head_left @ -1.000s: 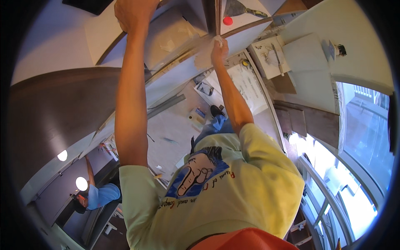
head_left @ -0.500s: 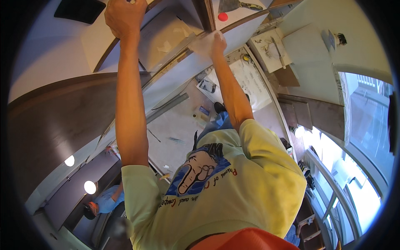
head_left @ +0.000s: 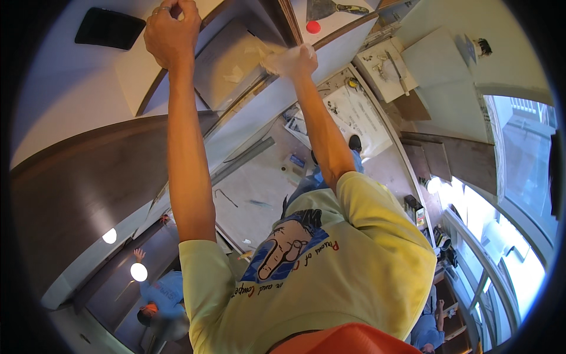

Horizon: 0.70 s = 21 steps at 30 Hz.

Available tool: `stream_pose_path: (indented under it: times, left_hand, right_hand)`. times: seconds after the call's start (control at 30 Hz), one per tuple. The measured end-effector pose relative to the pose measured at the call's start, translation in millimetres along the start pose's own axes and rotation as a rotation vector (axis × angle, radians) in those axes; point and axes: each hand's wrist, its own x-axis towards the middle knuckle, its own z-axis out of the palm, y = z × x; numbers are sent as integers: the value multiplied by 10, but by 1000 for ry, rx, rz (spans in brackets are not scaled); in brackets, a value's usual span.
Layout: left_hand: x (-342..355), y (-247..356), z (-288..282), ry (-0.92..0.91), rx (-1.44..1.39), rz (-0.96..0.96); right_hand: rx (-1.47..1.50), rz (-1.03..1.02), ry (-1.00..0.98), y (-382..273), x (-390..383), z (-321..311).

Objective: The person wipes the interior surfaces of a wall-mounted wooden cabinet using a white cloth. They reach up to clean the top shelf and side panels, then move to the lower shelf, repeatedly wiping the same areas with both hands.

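My left hand [head_left: 171,40] is raised at the upper left, beside the dark edge of an open white-sided cabinet [head_left: 137,88]. Its fingers are curled in a pinch, with a ring on one; whatever lies between them cannot be made out. Farther right, my right hand [head_left: 302,61] is closed round a pale, cloth-like piece [head_left: 275,62], smeared by motion. That hand is over the cabinet's long wooden front edge [head_left: 250,85]. Behind it, a brownish inner panel [head_left: 231,56] carries scraps of pale tape or paper.
A putty knife [head_left: 323,8] and a red round piece [head_left: 313,27] lie on the white surface beyond my right hand. A black flat device [head_left: 110,28] lies at upper left. Co-workers in blue shirts [head_left: 164,295] are at lower left and lower right. Boards [head_left: 436,159] lean at right.
The whole view has shifted slightly. My right hand and the pale piece have moved a little left along the edge. The co-worker at lower left now has a hand raised.
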Motion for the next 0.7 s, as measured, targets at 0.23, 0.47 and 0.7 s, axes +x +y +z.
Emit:
stream_pose_path:
  times: [0.23, 0.47, 0.7]
  left_hand:
    - [16, -14, -6, -68, -17, -39]
    - [-16, -7, 14, 22, -7, 48]
    - [51, -21, 62, 58, 12, 97]
  right_hand:
    - [21, -7, 58, -264, -61, 52]
    - [301, -9, 47, -141, -57, 60]
    - [-145, -16, 125, 16, -55, 98]
